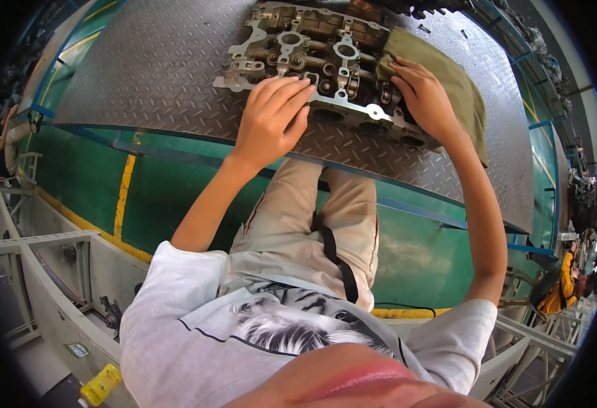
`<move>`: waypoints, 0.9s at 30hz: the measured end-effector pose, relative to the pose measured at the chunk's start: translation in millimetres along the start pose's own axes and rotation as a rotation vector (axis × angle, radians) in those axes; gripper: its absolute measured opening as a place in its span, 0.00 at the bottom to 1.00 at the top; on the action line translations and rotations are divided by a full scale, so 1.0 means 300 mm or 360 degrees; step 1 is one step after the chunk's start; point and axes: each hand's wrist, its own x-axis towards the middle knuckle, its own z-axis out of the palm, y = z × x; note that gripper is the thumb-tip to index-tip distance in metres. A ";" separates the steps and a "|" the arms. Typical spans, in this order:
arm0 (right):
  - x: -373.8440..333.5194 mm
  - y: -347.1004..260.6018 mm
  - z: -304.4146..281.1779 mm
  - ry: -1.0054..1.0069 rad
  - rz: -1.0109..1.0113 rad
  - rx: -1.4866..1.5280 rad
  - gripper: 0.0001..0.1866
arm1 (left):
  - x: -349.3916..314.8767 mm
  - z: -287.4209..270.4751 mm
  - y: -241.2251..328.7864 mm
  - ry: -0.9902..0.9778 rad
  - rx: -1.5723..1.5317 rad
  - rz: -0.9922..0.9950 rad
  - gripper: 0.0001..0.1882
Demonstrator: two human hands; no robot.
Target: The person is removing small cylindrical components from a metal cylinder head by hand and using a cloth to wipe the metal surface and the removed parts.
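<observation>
the biggest thing is a gray metal table (155,75) with little raised bumps all over its top. a long silver and brown engine part (346,51) sits on it, about halfway between the left and right edges and a bit in from the near edge. a green cloth (451,75) lies at the right end of the engine part and spreads toward the right edge of the table. the left hand (273,115) rests on the engine part's near side, left of its middle. its fingers are close together, with the thumb a little apart; i cannot tell if it holds anything. the right hand (423,98) is by the engine part's right end, its bent fingers touching the cloth, but i cannot tell if it grips it. two small dark bits (464,34) lie near the table's far right corner.
</observation>
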 end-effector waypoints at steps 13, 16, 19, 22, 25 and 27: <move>-0.026 -0.027 0.004 0.0114 -0.0063 -0.0004 0.14 | 0.065 -0.237 -0.164 0.0143 0.0036 -0.0492 0.12; -0.033 -0.031 -0.003 0.0122 -0.0027 0.0038 0.14 | 0.084 -0.234 -0.170 -0.0052 -0.0063 -0.0470 0.13; -0.040 -0.033 -0.010 0.0125 -0.0022 0.0046 0.14 | 0.092 -0.215 -0.159 -0.0228 -0.0127 -0.0468 0.12; -0.049 -0.031 -0.013 0.0128 -0.0031 0.0039 0.14 | 0.093 -0.202 -0.152 -0.0193 -0.0131 -0.0536 0.13; -0.057 -0.032 -0.002 0.0168 -0.0021 0.0069 0.14 | 0.091 -0.208 -0.155 -0.0182 -0.0224 -0.0678 0.14; -0.059 -0.033 0.006 0.0214 -0.0017 0.0100 0.14 | 0.092 -0.218 -0.159 -0.0091 -0.0097 -0.0541 0.13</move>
